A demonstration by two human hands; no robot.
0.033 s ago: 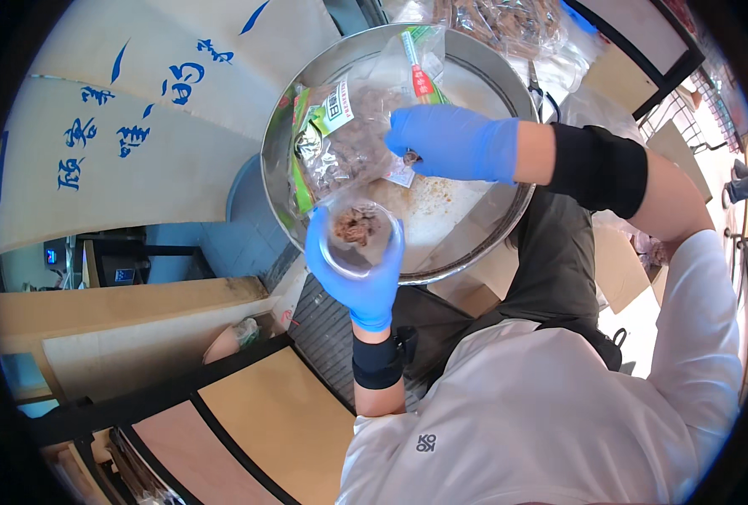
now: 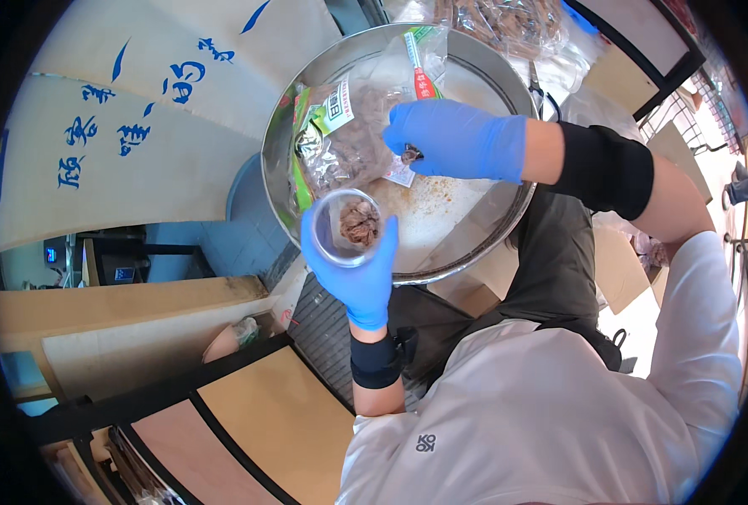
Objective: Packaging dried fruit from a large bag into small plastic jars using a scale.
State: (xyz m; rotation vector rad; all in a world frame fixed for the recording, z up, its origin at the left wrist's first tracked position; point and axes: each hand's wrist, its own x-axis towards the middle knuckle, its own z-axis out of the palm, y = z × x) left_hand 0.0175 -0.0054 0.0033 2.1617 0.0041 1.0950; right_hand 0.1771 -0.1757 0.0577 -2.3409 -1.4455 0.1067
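Observation:
My left hand [image 2: 353,282], in a blue glove, is wrapped around a clear plastic cup [image 2: 328,239]. The cup's mouth is turned up toward me, and a clump of brown, wrinkled dried pieces [image 2: 360,223] shows inside. My right hand [image 2: 454,141], also gloved in blue, is closed over the bag, with a small dark brown dried piece [image 2: 411,154] showing at its lower edge. Between and beyond my hands lies a clear plastic bag [image 2: 340,156] with green edges, full of brownish pieces. It rests in a large round metal pan [image 2: 466,268]; the fingertips of my right hand are hidden.
Brown crumbs [image 2: 441,195] are scattered on the pan's pale bottom. Behind it lies another clear bag of brown pieces [image 2: 509,23]. A big pale board with blue writing [image 2: 164,109] stands at the left, and wooden panels [image 2: 277,421] lie at the lower left.
The cup in my left hand has shifted slightly left and tilted, so its contents show more plainly. My right hand has moved a little to the right, still closed.

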